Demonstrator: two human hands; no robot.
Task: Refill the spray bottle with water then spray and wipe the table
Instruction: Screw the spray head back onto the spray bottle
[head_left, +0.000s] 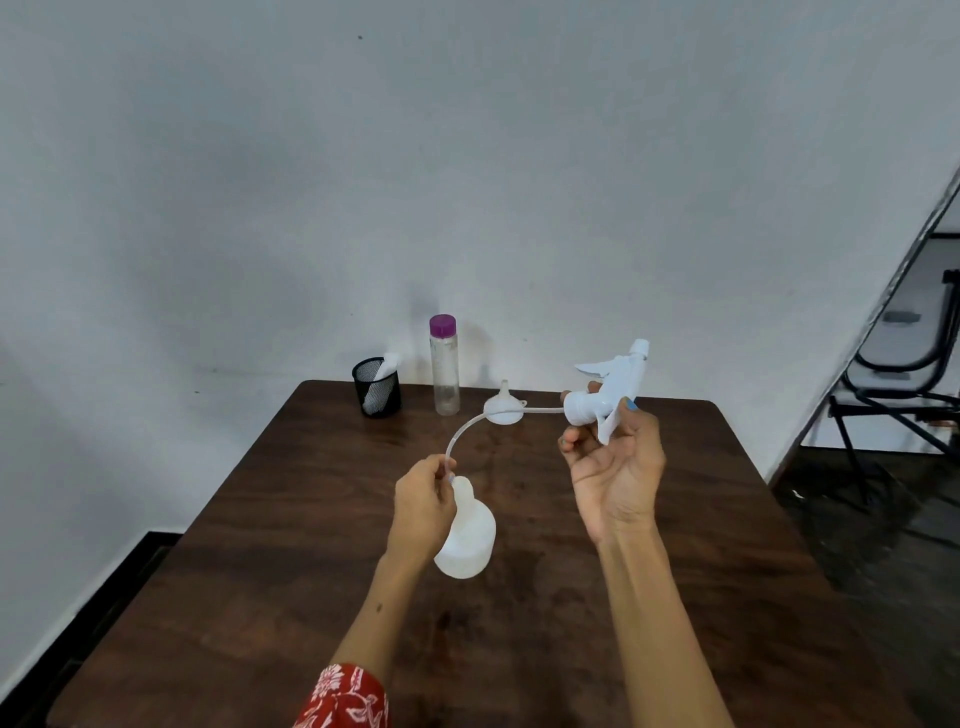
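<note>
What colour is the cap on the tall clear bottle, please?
Purple cap, clearest in the head view.

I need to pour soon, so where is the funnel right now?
The funnel sits upside down at the table's far middle, right of the purple-capped bottle.

A single head-worn wide-angle camera looks forward and down across a dark wooden table (291, 597) toward a white wall (467, 182), close above.

1 spray bottle (466, 540), 1 spray head w/ tube (608, 395), 1 funnel (504, 408), 1 water bottle (444, 366), 1 mesh cup (376, 387), 1 cloth (384, 371), 1 table (675, 571), 2 hands: left (423, 501), right (615, 467).
</note>
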